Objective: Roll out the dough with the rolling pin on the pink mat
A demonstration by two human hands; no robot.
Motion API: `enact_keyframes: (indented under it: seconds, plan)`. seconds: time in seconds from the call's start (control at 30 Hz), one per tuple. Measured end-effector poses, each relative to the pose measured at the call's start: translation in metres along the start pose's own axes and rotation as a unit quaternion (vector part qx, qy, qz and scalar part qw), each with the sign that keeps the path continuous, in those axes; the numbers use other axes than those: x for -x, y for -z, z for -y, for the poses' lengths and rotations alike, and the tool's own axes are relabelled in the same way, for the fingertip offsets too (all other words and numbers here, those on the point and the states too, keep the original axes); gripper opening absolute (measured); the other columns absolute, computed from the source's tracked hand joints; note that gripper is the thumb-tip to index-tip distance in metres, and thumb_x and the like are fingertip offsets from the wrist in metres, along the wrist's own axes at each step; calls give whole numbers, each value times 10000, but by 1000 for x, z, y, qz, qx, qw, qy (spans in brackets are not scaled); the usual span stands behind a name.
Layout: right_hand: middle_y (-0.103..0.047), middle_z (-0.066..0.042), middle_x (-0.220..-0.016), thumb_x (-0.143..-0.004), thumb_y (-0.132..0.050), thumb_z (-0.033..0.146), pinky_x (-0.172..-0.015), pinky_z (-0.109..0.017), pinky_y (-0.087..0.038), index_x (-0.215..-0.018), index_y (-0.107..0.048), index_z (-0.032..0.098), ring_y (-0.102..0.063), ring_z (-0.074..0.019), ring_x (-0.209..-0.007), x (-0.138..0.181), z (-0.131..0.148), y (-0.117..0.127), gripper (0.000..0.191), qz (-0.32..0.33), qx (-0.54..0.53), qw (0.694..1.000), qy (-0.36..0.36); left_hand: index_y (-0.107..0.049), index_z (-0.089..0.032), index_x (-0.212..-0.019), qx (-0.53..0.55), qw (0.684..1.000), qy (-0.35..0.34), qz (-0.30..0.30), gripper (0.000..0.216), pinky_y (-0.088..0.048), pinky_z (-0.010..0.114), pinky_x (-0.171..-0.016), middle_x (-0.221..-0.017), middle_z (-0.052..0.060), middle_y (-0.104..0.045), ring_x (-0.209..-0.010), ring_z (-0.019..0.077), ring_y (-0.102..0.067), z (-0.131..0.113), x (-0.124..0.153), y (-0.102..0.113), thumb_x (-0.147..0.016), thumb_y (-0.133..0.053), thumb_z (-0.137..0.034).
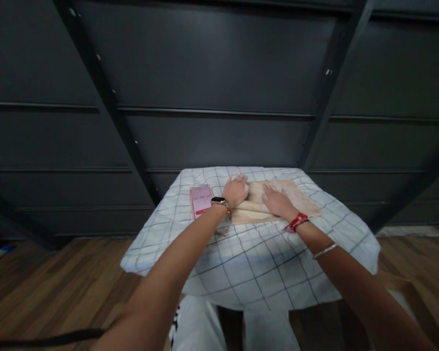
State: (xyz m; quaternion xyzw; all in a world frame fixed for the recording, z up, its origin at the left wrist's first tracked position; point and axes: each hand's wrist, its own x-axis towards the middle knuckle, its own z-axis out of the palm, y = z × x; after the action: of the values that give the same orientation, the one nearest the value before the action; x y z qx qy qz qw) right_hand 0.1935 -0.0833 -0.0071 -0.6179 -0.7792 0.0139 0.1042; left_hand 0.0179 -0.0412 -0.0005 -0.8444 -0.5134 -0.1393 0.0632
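Note:
A beige cloth (300, 197) lies partly folded on a table covered with a white checked tablecloth (256, 253). My left hand (236, 190), with a watch on the wrist, rests on the cloth's left end with its fingers curled over the fabric. My right hand (276, 201), with a red band on the wrist, lies flat with fingers stretched on the middle of the cloth. A thick fold of the cloth runs between the two hands.
A pink card or booklet (201, 201) lies on the tablecloth just left of my left hand. A dark panelled wall with slanted metal beams (106, 97) rises behind the table. Wooden floor (51, 278) surrounds it.

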Motion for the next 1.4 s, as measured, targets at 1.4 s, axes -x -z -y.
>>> enact_keyframes:
  seconds: [1.4]
  plan:
    - [-370,-47,-1451,-942,-257,393,-1126,-394,-174,-1412,-362,205,-254,-206,-1364,-26,-66,1,517,7,-49,994,100,-297,-118,-1419,2,989,-32,143,515,-242,361,-1071,-1468,125,-299,-1351,240,-270,-7,-22,-12,-929,-247,-265]
